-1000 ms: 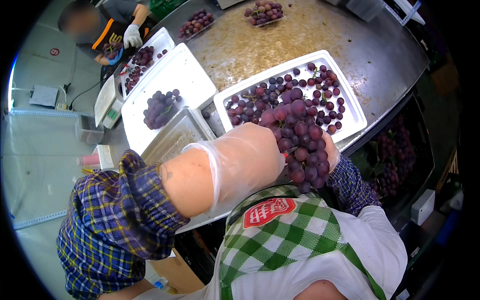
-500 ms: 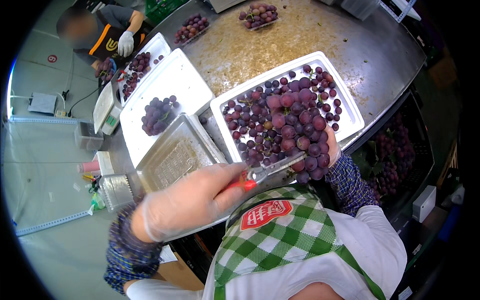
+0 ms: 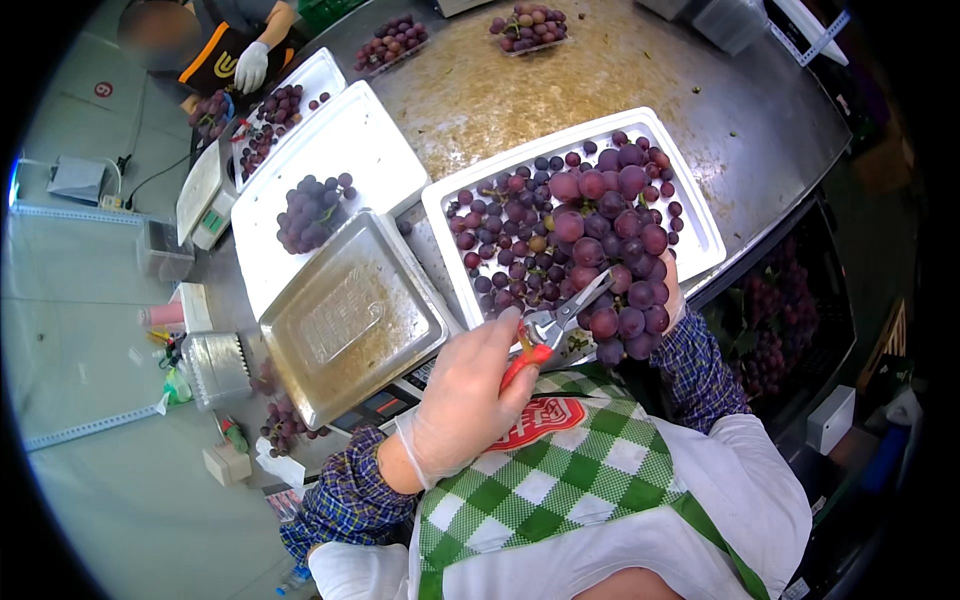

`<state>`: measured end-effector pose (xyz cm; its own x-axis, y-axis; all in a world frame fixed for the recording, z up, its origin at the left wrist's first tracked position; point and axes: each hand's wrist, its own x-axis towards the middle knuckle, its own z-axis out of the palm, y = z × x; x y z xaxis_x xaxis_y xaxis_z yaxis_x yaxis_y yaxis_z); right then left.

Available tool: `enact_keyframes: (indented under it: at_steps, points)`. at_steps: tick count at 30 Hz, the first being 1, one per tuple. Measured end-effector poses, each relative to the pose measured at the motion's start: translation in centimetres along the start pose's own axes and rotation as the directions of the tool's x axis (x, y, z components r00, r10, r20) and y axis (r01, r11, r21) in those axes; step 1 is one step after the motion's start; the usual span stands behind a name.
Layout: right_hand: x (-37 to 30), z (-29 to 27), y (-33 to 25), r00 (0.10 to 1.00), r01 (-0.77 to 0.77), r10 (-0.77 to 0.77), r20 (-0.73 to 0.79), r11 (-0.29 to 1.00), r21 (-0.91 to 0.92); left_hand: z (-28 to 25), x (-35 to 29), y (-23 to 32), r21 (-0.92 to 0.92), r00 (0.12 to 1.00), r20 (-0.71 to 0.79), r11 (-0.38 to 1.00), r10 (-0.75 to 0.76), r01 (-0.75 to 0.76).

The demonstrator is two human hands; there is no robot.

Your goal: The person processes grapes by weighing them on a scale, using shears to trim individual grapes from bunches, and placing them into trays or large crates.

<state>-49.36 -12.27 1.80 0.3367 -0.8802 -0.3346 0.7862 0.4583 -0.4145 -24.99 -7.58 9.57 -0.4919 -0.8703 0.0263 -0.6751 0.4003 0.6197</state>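
My left hand [image 3: 468,395], in a clear thin glove, grips red-handled shears [image 3: 542,332]. Their metal blades stand parted at the lower left side of a large bunch of purple-red grapes [image 3: 612,225]. My right hand [image 3: 673,292] holds this bunch from its right side; most of its fingers are hidden behind the grapes. Beneath the bunch is a white foam tray [image 3: 702,238] with many loose grapes [image 3: 500,235]. Whether the blades touch a stem is hard to see.
Left of the tray, a shallow metal pan [image 3: 350,320] sits on a scale. Behind it, a white foam tray [image 3: 385,150] carries a smaller bunch [image 3: 314,214]. Packed grapes [image 3: 530,28] stand on the far metal table. A co-worker's white-gloved hand [image 3: 251,68] is far left. A dark crate [image 3: 785,300] holds grapes.
My left hand has shifted right and turned, uncovering the pan and the scale's front. The shears' blades have spread and swung upward beside the bunch. My right hand still holds the bunch.
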Motion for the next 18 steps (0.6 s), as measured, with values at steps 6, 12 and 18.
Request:
enact_keyframes:
  at_steps: [6, 12, 18]
  points:
    - [-0.3, 0.6, 0.2, 0.999, 0.043, -0.043, 0.006, 0.999, 0.006, 0.2, 0.2, 0.3, 0.025, 0.999, -0.027, 1.0, 0.02, -0.019]
    - [-0.2, 2.3, -0.1, 0.98, 0.185, -0.19, -0.059, 0.979, -0.082, -0.4, 0.0, -0.4, -0.387, 0.968, 0.043, 0.89, -0.245, 0.243]
    - [1.1, -5.4, 0.6, 0.986, 0.165, -0.164, -0.023, 0.986, 0.036, -1.2, -0.7, -3.0, -0.667, 0.68, 0.472, 0.277, -0.56, 0.692]
